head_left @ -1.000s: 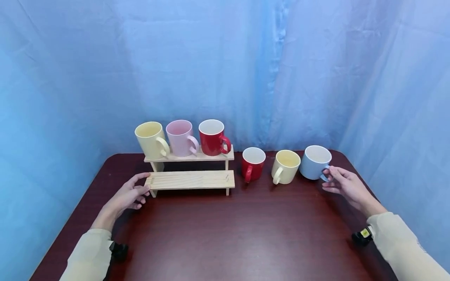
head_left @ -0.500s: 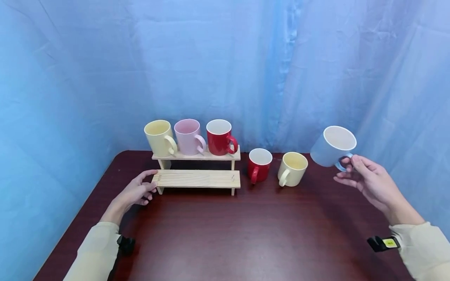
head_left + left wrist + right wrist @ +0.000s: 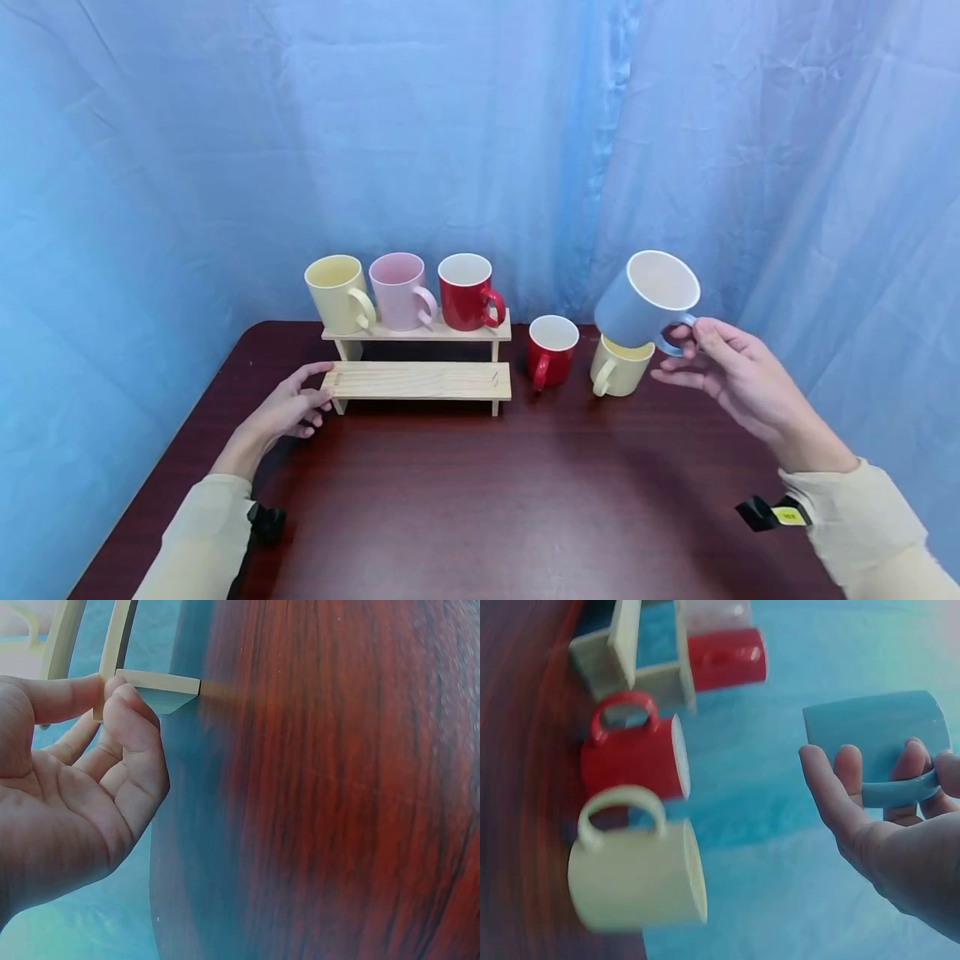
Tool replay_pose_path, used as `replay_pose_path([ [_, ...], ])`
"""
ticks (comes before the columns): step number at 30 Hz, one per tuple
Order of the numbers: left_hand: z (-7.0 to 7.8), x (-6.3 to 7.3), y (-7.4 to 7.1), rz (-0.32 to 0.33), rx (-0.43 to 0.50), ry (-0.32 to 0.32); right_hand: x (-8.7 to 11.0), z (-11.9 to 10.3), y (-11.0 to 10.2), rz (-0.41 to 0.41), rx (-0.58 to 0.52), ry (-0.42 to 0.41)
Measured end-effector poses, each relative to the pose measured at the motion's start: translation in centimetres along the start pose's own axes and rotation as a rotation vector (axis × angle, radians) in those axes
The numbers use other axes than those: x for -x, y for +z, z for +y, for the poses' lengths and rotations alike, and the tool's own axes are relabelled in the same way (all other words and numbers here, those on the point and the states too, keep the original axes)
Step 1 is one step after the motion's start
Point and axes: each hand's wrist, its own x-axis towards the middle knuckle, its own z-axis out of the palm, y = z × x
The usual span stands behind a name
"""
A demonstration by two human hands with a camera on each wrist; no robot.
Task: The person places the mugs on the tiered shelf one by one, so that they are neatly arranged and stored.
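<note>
My right hand (image 3: 738, 379) grips the handle of a light blue mug (image 3: 637, 304) and holds it in the air, tilted, partly covering a yellow mug (image 3: 621, 371) on the table. In the right wrist view, fingers pass through the blue mug's handle (image 3: 900, 793). At the left, my left hand (image 3: 288, 404) pinches the left end of the lower board of a wooden two-step rack (image 3: 420, 381); the left wrist view shows thumb and fingers on the board's end (image 3: 110, 667). On the upper step stand a yellow mug (image 3: 333, 300), a pink mug (image 3: 397, 296) and a red mug (image 3: 461, 300).
Between the rack and the covered yellow mug, another red mug (image 3: 550, 354) stands on the dark reddish-brown table (image 3: 480, 492). Blue curtains (image 3: 450, 150) hang behind the table and at both sides.
My right hand has lifted the light blue mug off the table, then carried it left, over the yellow mug. The left hand keeps its place on the rack, and the view has shifted slightly.
</note>
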Motion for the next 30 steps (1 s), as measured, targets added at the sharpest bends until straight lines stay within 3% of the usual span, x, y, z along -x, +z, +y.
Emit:
replay_pose_path([
  [5,0.0,-0.1,-0.1,-0.002,0.003,0.003,-1.8,1.8,2.8,0.015,0.067,0.017],
  [13,-0.2,-0.1,-0.3,-0.009,0.002,-0.001,-5.4,4.8,7.8,0.012,0.149,0.116],
  [20,-0.1,-0.2,-0.1,-0.014,-0.003,0.002,-8.5,7.9,11.9,0.002,0.134,0.195],
  [30,0.0,0.2,-0.1,-0.009,-0.019,0.01,-12.8,14.4,17.6,-0.017,0.116,0.308],
])
